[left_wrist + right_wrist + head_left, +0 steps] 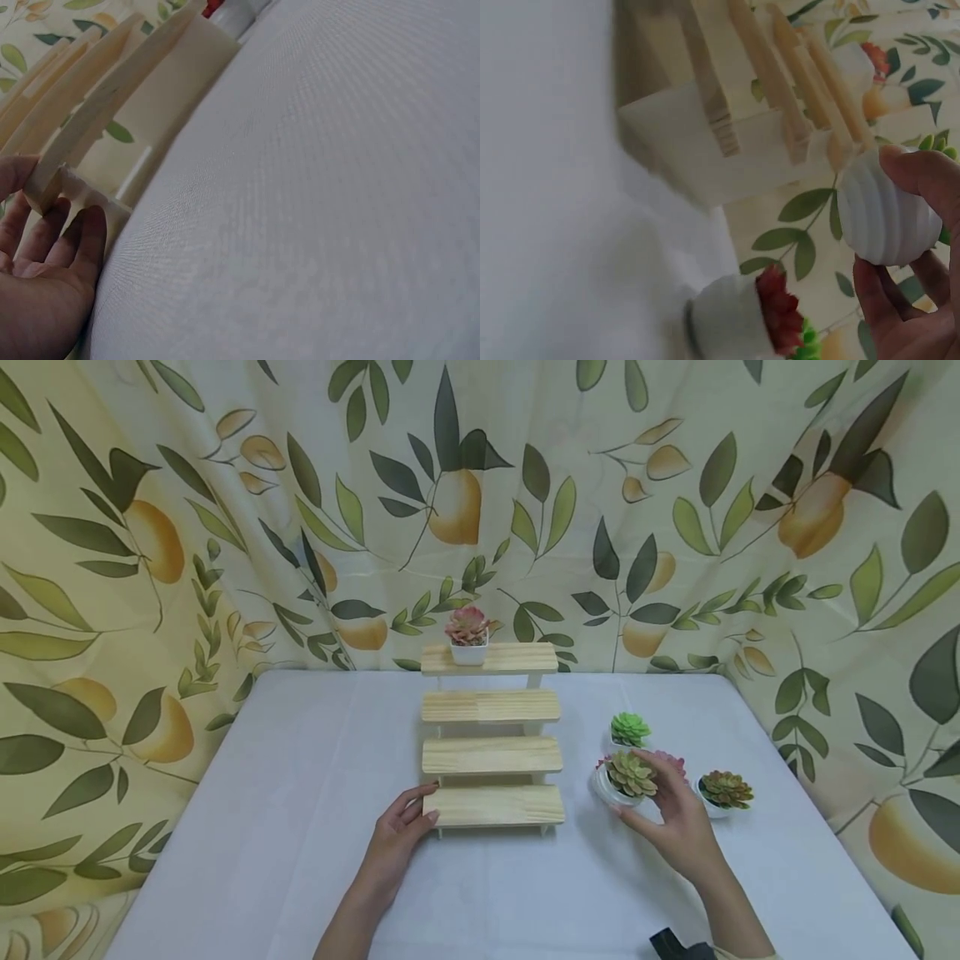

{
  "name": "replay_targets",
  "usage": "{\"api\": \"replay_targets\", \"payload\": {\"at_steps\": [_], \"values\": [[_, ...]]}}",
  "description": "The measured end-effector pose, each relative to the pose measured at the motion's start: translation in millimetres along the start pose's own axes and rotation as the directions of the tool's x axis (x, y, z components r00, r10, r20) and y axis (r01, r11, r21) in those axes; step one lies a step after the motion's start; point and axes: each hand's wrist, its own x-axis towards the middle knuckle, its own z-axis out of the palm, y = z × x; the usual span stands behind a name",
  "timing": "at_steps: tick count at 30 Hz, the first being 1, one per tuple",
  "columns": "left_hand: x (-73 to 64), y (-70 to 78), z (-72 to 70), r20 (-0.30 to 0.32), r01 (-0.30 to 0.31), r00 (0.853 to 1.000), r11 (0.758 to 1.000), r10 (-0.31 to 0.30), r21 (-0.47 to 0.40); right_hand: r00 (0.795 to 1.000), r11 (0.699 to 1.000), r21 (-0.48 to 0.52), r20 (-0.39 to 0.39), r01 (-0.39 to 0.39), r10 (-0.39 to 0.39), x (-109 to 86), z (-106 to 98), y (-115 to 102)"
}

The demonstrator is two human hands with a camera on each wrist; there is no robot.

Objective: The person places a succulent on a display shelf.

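Observation:
A wooden four-step display stand (492,807) stands mid-table. My left hand (395,828) grips the left end of its lowest board; in the left wrist view, the thumb lies over the board's end (46,180) and the fingers curl beneath it. To the right of the stand, my right hand (678,827) holds a potted succulent (631,774) with dull green leaves. Its round, ribbed white pot (885,214) sits between thumb and fingers, raised off the table in the right wrist view. On the top step is a pink succulent (467,626) in a square white pot (470,654).
Around my right hand stand more potted succulents: a bright green one (629,728) behind, a reddish-brown one (725,789) to the right, and a pink-red one (670,763) partly hidden by the hand. A white cloth (315,777) covers the table; a leaf-and-fruit patterned curtain (525,510) hangs behind.

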Motion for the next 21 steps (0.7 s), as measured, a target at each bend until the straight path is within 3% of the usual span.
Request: {"api": "replay_targets", "payload": {"at_steps": [10, 21], "values": [[-0.3, 1.7, -2.1, 0.000, -0.009, 1.000, 1.000, 0.009, 0.027, 0.994, 0.994, 0.002, 0.024, 0.108, -0.108, 61.1, -0.6, -40.7], [2.9, 0.1, -1.9, 0.005, -0.015, 1.000, 1.000, 0.015, 0.023, 0.988, 0.991, 0.007, 0.082, 0.130, -0.131, 127.3, 8.2, -82.1]]}}
